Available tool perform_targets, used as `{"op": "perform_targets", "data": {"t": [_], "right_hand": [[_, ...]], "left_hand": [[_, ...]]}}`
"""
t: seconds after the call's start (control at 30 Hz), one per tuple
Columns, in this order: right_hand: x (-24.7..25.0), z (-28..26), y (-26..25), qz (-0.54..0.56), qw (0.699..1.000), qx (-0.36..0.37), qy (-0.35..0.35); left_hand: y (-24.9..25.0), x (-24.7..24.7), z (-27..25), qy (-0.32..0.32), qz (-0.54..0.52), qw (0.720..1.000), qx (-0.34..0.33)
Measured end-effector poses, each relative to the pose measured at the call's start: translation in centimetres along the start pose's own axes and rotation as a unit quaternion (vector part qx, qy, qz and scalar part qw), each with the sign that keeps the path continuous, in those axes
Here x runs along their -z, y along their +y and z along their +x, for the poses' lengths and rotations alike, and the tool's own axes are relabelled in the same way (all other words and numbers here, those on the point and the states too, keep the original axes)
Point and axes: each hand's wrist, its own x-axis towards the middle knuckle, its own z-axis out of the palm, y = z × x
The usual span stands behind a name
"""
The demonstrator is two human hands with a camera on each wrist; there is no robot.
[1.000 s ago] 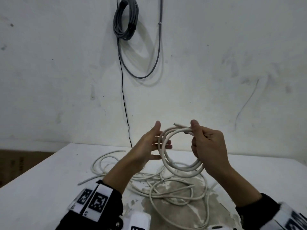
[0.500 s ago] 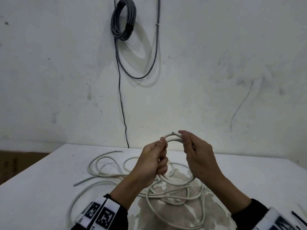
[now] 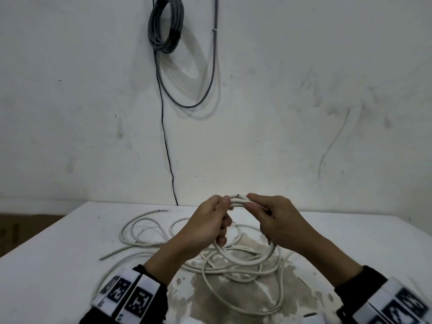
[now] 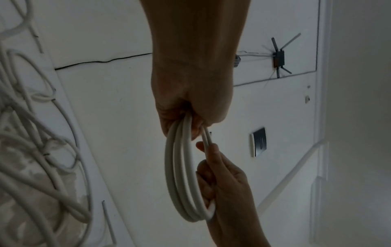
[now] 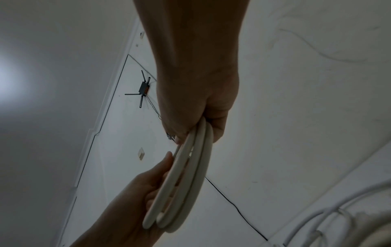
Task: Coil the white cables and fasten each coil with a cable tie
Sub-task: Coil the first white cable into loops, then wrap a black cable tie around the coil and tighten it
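Observation:
A small coil of white cable (image 3: 245,260) hangs upright above the table between both hands. My left hand (image 3: 217,213) grips its left side, thumb and fingers curled round the strands near the top. My right hand (image 3: 264,213) pinches the top right, where a cut cable end (image 3: 239,196) sticks out. The left wrist view shows the coil (image 4: 180,175) running from my left hand (image 4: 190,113) down into my right hand (image 4: 224,183). In the right wrist view the coil (image 5: 186,175) passes from my right hand (image 5: 201,120) to my left hand (image 5: 137,192). More white cable (image 3: 145,230) lies loose and tangled on the table.
The white table (image 3: 58,253) has a worn, stained patch (image 3: 233,293) under the tangle. A grey cable coil (image 3: 166,26) hangs on the wall behind, with a thin black wire (image 3: 167,148) running down. A cardboard box (image 3: 14,228) sits beyond the table's left edge.
Both hands have come down with the coil, closer to the table. My left hand, with fingers spread a second ago, now grips the coil's left side.

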Motion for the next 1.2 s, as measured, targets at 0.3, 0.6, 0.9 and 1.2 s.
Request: {"op": "perform_targets", "data": {"t": [0.3,0.6,0.9,1.2], "right_hand": [[1.5,-1.6,-0.1,0.006,1.000,-0.021,0.014],[2.8,-5.0,1.3,0.024,0.996,-0.075,0.033],[4.7,-10.5,3.2,0.145,0.971,-0.189,0.034],[15.1,-16.9,7.8,-0.093,0.901,-0.416,-0.086]], "left_hand": [[-2.0,-2.4,0.9,0.052,0.201,0.948,-0.240],[-1.8,-5.7,0.9,0.039,0.168,0.956,-0.239],[-3.1,-10.9,1.1,0.047,0.220,0.935,-0.273],[-3.4,-15.9,1.2,-0.052,0.205,0.960,-0.183]]}}
